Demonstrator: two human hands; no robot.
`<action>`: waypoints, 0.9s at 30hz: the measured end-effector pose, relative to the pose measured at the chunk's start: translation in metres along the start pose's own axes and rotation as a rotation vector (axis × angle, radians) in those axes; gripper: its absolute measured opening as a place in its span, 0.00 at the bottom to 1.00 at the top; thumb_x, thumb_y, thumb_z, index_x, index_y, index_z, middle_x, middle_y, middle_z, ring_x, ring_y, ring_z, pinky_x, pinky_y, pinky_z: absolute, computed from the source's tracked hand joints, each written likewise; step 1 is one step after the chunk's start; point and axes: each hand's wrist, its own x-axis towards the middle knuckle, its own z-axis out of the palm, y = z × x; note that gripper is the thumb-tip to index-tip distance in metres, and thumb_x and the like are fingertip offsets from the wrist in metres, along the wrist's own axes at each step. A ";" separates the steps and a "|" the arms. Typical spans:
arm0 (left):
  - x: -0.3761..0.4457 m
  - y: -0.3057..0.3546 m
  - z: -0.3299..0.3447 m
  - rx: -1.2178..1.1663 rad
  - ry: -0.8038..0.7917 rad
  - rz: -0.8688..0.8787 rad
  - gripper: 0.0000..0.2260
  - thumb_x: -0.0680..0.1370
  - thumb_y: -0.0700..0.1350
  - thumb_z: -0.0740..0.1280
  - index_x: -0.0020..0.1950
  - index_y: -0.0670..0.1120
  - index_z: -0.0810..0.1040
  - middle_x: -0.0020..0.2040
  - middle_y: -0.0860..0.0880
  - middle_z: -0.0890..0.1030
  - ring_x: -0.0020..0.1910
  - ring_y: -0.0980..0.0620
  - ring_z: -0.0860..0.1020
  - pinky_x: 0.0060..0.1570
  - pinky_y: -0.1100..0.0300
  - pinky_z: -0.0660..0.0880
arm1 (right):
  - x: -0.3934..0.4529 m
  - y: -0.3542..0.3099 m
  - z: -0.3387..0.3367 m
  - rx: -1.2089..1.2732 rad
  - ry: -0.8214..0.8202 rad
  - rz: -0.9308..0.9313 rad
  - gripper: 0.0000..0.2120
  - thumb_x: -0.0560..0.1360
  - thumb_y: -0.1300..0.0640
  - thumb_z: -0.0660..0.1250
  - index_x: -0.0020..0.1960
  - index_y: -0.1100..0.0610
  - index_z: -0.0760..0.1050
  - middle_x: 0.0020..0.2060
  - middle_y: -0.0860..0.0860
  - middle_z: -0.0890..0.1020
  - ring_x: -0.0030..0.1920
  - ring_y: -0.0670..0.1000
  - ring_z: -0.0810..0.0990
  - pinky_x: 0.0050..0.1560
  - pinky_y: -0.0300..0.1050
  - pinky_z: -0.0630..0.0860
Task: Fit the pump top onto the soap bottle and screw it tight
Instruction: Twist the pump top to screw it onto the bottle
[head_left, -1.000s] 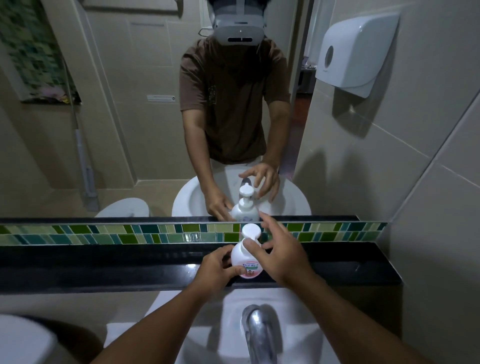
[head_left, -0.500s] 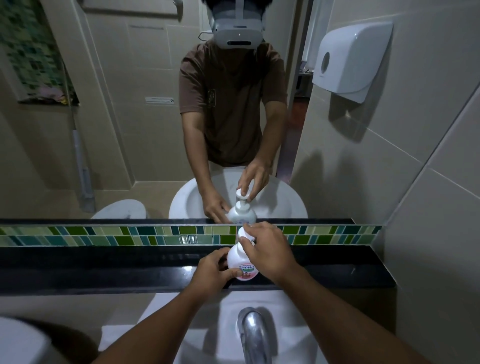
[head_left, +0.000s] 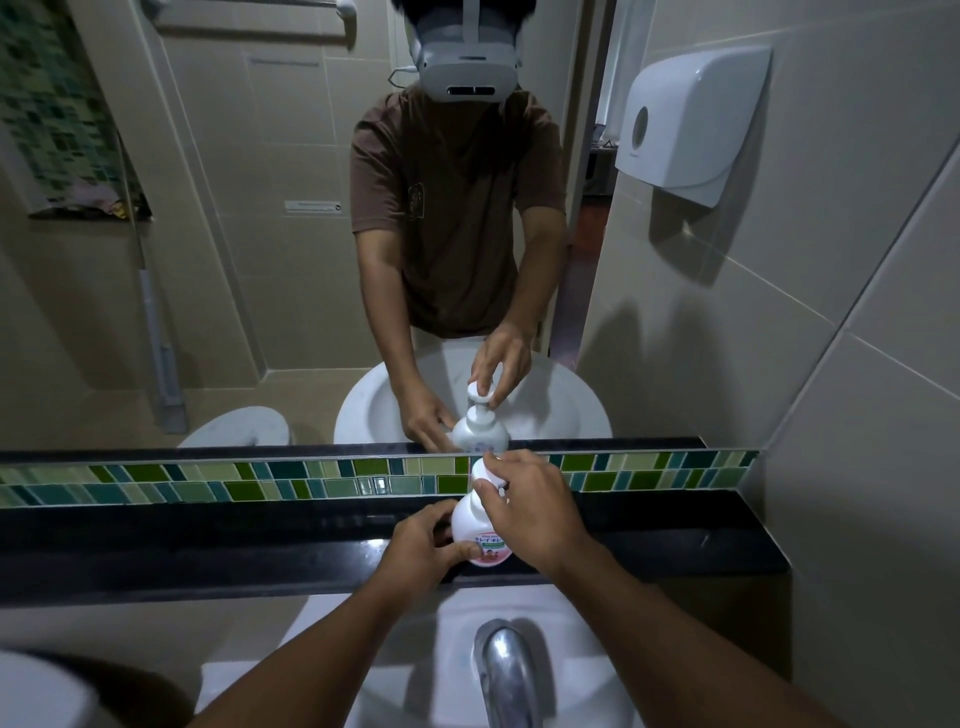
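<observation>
A white soap bottle (head_left: 470, 522) with a pink label stands upright on the black ledge (head_left: 208, 540) above the sink. The white pump top (head_left: 483, 470) sits on the bottle's neck. My left hand (head_left: 418, 545) wraps around the bottle's lower left side, thumb on the label. My right hand (head_left: 535, 504) comes from the right with its fingers closed around the pump top and collar, covering most of it. The mirror (head_left: 260, 260) shows the same grip from the other side.
A chrome tap (head_left: 506, 670) and white sink (head_left: 447, 644) lie just below the ledge. A green mosaic tile strip (head_left: 208, 480) runs behind the bottle under the mirror. A white paper dispenser (head_left: 685, 119) hangs on the right wall.
My right hand has come down from hovering beside the pump top and closed on it. The left hand stays on the bottle. The camera has tilted slightly.
</observation>
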 end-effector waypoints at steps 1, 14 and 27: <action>-0.001 0.000 0.000 0.000 0.001 -0.002 0.25 0.68 0.35 0.82 0.62 0.48 0.81 0.46 0.61 0.88 0.48 0.62 0.86 0.45 0.71 0.79 | -0.001 0.000 0.001 0.001 0.000 0.000 0.22 0.82 0.50 0.66 0.74 0.56 0.74 0.70 0.54 0.77 0.68 0.53 0.76 0.69 0.46 0.71; 0.001 -0.005 -0.001 -0.004 0.008 -0.023 0.23 0.69 0.36 0.81 0.61 0.47 0.80 0.52 0.52 0.89 0.53 0.55 0.87 0.50 0.61 0.83 | -0.002 0.006 0.000 0.065 -0.021 -0.029 0.26 0.78 0.48 0.70 0.74 0.53 0.74 0.70 0.52 0.79 0.67 0.52 0.77 0.68 0.46 0.74; 0.001 -0.005 -0.004 0.052 -0.017 0.006 0.25 0.68 0.39 0.82 0.62 0.50 0.80 0.53 0.56 0.88 0.54 0.56 0.86 0.55 0.58 0.82 | -0.006 0.009 -0.001 0.110 -0.037 -0.010 0.29 0.78 0.50 0.70 0.77 0.51 0.69 0.70 0.52 0.78 0.66 0.51 0.78 0.68 0.49 0.75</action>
